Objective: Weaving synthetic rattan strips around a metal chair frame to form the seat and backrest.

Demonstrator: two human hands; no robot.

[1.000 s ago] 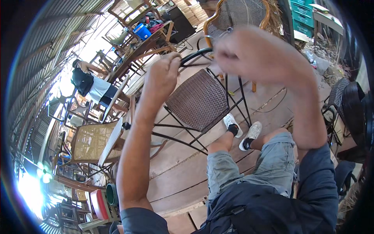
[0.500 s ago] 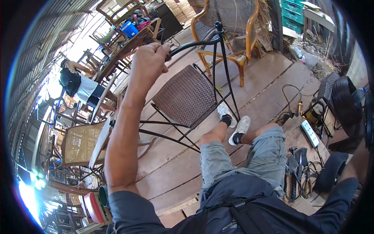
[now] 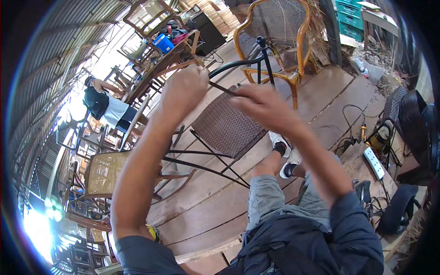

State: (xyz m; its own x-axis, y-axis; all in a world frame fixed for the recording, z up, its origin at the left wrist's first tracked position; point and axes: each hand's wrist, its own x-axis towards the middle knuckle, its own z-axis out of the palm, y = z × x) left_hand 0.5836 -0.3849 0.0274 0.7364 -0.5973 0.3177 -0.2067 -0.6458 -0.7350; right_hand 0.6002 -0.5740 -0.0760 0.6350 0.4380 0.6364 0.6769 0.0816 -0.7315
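A metal-framed chair stands tipped before me, with a brown woven seat (image 3: 227,126) and a black curved top rail (image 3: 236,65). My left hand (image 3: 185,89) is closed round the rail's left part, slightly smeared by motion. A thin dark strip (image 3: 221,88) runs from beside that hand to my right hand (image 3: 261,105), whose fingers are pinched on its end. Whether my left fingers also hold the strip is hidden. The strip passes just above the seat's far edge.
A rattan armchair (image 3: 277,27) stands beyond the chair. To the right are a white power strip (image 3: 374,163), cables and tools. Cane-seated furniture (image 3: 107,172) fills the left, where another person (image 3: 107,103) bends at a long bench. My shoes are beside the seat.
My right hand has come from the far lower right up to the chair's rail and now holds the strip. My left hand stays at the rail. The view has shifted a little.
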